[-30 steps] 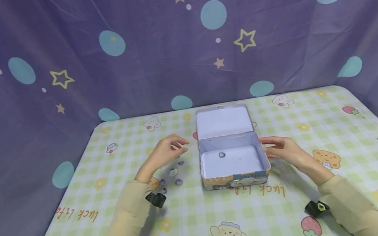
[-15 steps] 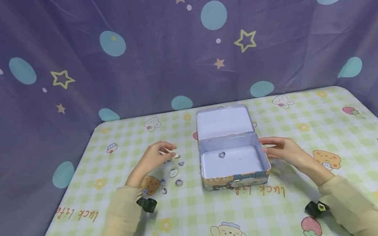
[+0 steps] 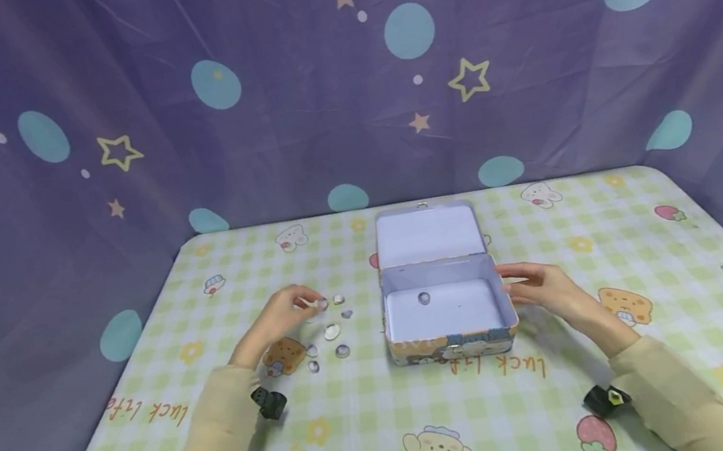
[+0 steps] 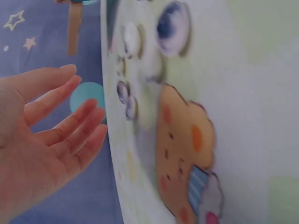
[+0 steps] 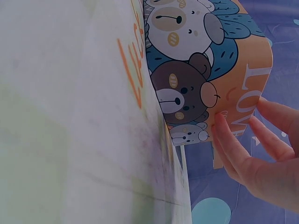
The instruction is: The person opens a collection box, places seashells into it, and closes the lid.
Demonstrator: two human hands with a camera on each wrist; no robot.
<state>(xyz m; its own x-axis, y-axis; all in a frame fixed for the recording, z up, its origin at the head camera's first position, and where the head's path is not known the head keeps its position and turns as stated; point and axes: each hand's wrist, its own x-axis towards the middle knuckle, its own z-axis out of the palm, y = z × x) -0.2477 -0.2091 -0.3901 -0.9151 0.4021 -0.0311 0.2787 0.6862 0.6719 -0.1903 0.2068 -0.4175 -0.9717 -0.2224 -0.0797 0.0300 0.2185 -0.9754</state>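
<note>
My left hand (image 3: 283,316) is low over the left of the table, its fingertips beside a small purple-and-white shell-like piece (image 3: 322,305). In the left wrist view its fingers (image 4: 77,133) are loosely bent, with nothing between them. Several similar pieces lie around it, among them a white oval one (image 3: 332,331) and a purple one (image 3: 342,350). A printed tin box (image 3: 455,346) stands at mid-table with its lid (image 3: 428,233) raised. One shell-like piece (image 3: 424,298) lies inside. My right hand (image 3: 547,289) rests its extended fingertips against the box's right side, which shows bear pictures in the right wrist view.
A checked cloth (image 3: 513,424) with cartoon prints covers the table. Behind and to the left hangs a purple curtain (image 3: 317,136) with stars and blue dots. Each wrist wears a small black camera, such as the right one (image 3: 606,399).
My left hand has moved left and lower, away from the box, to the far-left piece of the group. The pieces formerly under it now show. My right hand stays at the box.
</note>
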